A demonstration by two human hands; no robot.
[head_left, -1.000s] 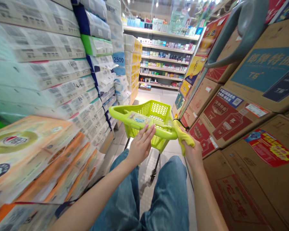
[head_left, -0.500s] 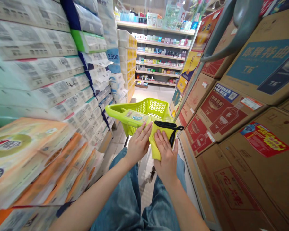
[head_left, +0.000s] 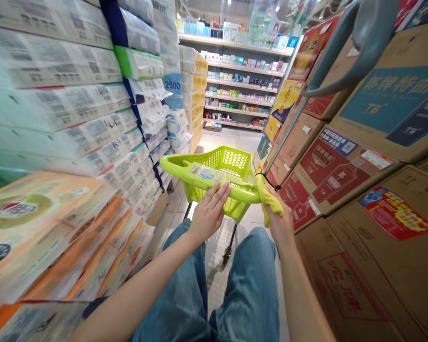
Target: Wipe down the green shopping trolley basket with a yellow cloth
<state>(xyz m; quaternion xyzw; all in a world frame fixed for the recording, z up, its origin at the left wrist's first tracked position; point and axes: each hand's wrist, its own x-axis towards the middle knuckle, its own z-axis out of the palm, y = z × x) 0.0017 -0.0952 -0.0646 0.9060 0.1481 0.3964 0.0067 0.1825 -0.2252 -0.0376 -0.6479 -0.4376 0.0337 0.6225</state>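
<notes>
A lime-green shopping cart (head_left: 189, 182) stands in front of my knees, its basket pointing away from me. My left hand (head_left: 209, 216) lies on the near handle bar, fingers stretched out flat beside the clear label panel (head_left: 205, 173). At the bar's right end my right hand (head_left: 281, 225) grips a yellow cleaning cloth (head_left: 267, 197) with black edging and a black loop. The cloth drapes against the right corner of the handle. My right fingers are partly hidden behind it.
Stacked paper packs (head_left: 100, 99) line the left side, with orange packs (head_left: 82, 237) nearest. Cardboard boxes (head_left: 371, 251) are piled on the right. A grey curved handle on a metal pole (head_left: 342, 61) rises at upper right. Shelves of small goods (head_left: 242, 71) stand at the back.
My right hand has moved the cloth rightward along the handle to its right end, uncovering the bar. The cloth is now turned edge-on. My left hand stays nearly in place.
</notes>
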